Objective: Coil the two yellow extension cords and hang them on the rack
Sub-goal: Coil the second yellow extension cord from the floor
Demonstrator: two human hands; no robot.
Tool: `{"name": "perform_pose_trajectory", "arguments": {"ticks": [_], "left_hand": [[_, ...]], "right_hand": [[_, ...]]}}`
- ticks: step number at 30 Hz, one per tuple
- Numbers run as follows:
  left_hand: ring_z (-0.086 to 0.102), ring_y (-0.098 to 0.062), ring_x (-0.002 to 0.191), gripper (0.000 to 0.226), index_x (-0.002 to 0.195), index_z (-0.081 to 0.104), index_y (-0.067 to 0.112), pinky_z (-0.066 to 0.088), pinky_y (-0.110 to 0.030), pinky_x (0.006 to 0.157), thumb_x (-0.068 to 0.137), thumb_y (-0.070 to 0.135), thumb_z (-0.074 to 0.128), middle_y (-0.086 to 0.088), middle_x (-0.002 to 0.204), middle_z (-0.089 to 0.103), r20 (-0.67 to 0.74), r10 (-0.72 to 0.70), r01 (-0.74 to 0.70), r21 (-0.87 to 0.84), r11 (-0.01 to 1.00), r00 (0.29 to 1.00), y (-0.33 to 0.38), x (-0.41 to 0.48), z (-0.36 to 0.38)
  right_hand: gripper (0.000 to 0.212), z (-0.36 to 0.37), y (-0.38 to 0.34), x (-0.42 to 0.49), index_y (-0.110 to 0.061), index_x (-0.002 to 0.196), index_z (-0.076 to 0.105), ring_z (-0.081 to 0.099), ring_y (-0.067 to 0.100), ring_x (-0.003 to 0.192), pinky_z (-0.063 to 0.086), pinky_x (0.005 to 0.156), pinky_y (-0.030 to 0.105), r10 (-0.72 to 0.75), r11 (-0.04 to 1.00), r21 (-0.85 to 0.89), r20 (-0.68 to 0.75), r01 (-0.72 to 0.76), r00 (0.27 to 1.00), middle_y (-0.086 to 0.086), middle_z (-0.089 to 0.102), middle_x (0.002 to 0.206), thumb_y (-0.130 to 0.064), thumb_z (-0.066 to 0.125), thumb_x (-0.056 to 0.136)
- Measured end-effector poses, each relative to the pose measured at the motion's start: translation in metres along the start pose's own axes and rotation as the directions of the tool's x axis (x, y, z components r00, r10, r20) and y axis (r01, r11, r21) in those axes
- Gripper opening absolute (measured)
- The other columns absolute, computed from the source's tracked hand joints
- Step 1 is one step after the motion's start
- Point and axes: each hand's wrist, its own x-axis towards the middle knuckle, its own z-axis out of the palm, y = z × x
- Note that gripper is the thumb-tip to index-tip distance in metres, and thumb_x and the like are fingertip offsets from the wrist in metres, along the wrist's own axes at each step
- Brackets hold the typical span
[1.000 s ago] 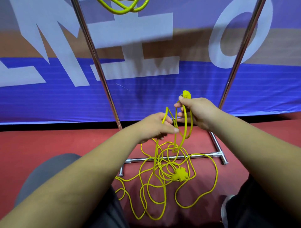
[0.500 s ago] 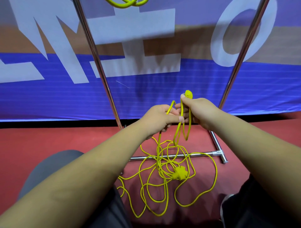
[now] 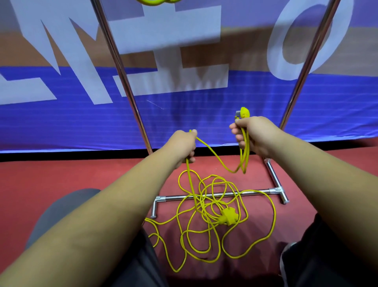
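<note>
Right fingers (image 3: 237,136) are curled round a few short hanging loops of the yellow extension cord (image 3: 245,154). Its plug (image 3: 244,112) points up out of the right hand (image 3: 255,137), prongs blurred. Left fingers (image 3: 191,159) are closed on a single strand below the left hand (image 3: 184,144). Between the hands the smooth round cord sags. The rest lies in tangled loops on the red floor (image 3: 61,174), across the chrome rack (image 3: 173,197) base tube, with the moulded socket block (image 3: 228,216) in the middle. A second yellow coil (image 3: 155,1), cut off at the top edge, possibly hangs from the rack.

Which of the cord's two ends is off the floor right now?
The pronged plug, sticking up from the right hand, which grips the cord below it. The other end, the socket block, lies on the red floor, in neither hand.
</note>
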Motion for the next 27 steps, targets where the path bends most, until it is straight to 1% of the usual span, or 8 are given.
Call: {"name": "perform_pose_trajectory", "arguments": {"ticks": [3, 7, 10, 14, 18, 21, 23, 27], "left_hand": [[0.044, -0.014, 0.055, 0.02, 0.098, 0.058, 0.013, 0.053, -0.028, 0.052, 0.105, 0.028, 0.047, -0.001, 0.076, 0.051, -0.013, -0.078, 0.077, -0.108, 0.991, 0.997, -0.001, 0.008, -0.013], [0.044, -0.016, 0.057, 0.009, 0.098, 0.06, 0.005, 0.054, -0.03, 0.054, 0.094, 0.006, 0.052, -0.007, 0.078, 0.049, -0.034, -0.093, 0.08, -0.266, 0.961, 0.995, 0.003, 0.014, -0.024], [0.06, -0.02, 0.065, 0.015, 0.109, 0.058, -0.005, 0.064, -0.04, 0.067, 0.095, -0.006, 0.052, -0.015, 0.09, 0.053, 0.013, -0.109, 0.106, -0.34, 0.934, 0.994, 0.008, 0.016, -0.029], [0.077, -0.019, 0.081, 0.013, 0.111, 0.062, 0.008, 0.063, -0.045, 0.07, 0.099, 0.006, 0.064, -0.004, 0.088, 0.065, 0.22, -0.168, 0.218, -0.224, 0.95, 0.961, 0.014, 0.006, -0.031], [0.075, -0.018, 0.088, 0.027, 0.114, 0.071, 0.01, 0.064, -0.035, 0.081, 0.09, 0.018, 0.079, -0.004, 0.09, 0.076, 0.225, -0.064, 0.073, -0.032, 0.997, 0.972, 0.015, -0.003, -0.024], [0.074, -0.019, 0.079, 0.029, 0.115, 0.068, 0.003, 0.065, -0.033, 0.071, 0.089, 0.009, 0.08, -0.01, 0.083, 0.073, 0.241, -0.021, 0.065, -0.179, 0.982, 0.97, 0.014, -0.008, -0.013], [0.075, -0.018, 0.073, 0.027, 0.113, 0.066, 0.0, 0.063, -0.031, 0.064, 0.089, 0.004, 0.079, -0.011, 0.083, 0.071, 0.23, -0.023, 0.082, -0.255, 0.964, 0.973, 0.014, -0.008, -0.009], [0.073, -0.017, 0.075, 0.017, 0.109, 0.067, 0.0, 0.061, -0.026, 0.059, 0.093, 0.004, 0.073, -0.011, 0.094, 0.068, 0.235, -0.06, 0.136, -0.323, 0.936, 0.97, 0.015, -0.006, -0.008]], "right_hand": [[0.025, -0.004, 0.003, 0.004, -0.007, 0.111, 0.07, 0.027, 0.007, 0.041, 0.02, 0.037, 0.021, 0.019, 0.998, -0.066, 0.062, -0.015, 0.998, -0.005, 0.052, 0.068, -0.024, 0.052, 0.108], [0.029, -0.005, 0.006, 0.002, -0.01, 0.117, 0.07, 0.019, 0.009, 0.045, 0.014, 0.038, 0.023, 0.071, 0.984, -0.173, 0.109, -0.051, 0.992, -0.008, 0.03, 0.061, -0.033, 0.055, 0.107], [0.026, -0.002, 0.007, -0.001, -0.012, 0.109, 0.07, 0.019, 0.009, 0.046, 0.015, 0.038, 0.023, 0.071, 0.978, -0.204, 0.133, -0.043, 0.989, -0.007, 0.026, 0.064, -0.034, 0.056, 0.107], [0.018, 0.0, 0.01, 0.0, -0.011, 0.099, 0.063, 0.036, 0.013, 0.044, 0.031, 0.041, 0.024, 0.071, 0.985, -0.164, 0.113, -0.052, 0.991, -0.004, 0.037, 0.059, -0.027, 0.055, 0.105], [0.016, 0.003, 0.01, -0.003, -0.01, 0.089, 0.058, 0.051, 0.018, 0.049, 0.039, 0.042, 0.025, 0.075, 0.99, -0.126, 0.119, -0.06, 0.99, 0.003, 0.051, 0.062, -0.018, 0.049, 0.099], [0.016, 0.007, 0.012, -0.004, -0.009, 0.09, 0.059, 0.056, 0.018, 0.051, 0.042, 0.043, 0.027, 0.096, 0.988, -0.131, 0.141, -0.078, 0.985, 0.004, 0.058, 0.066, -0.018, 0.048, 0.1], [0.019, 0.012, 0.015, -0.007, -0.011, 0.095, 0.061, 0.072, 0.02, 0.061, 0.053, 0.049, 0.028, 0.115, 0.983, -0.162, 0.154, -0.09, 0.981, 0.006, 0.072, 0.073, -0.022, 0.049, 0.105], [0.026, 0.023, 0.022, -0.012, -0.013, 0.093, 0.058, 0.08, 0.036, 0.097, 0.066, 0.078, 0.044, 0.143, 0.982, -0.156, 0.227, -0.109, 0.963, 0.023, 0.079, 0.105, -0.029, 0.048, 0.111]]}}
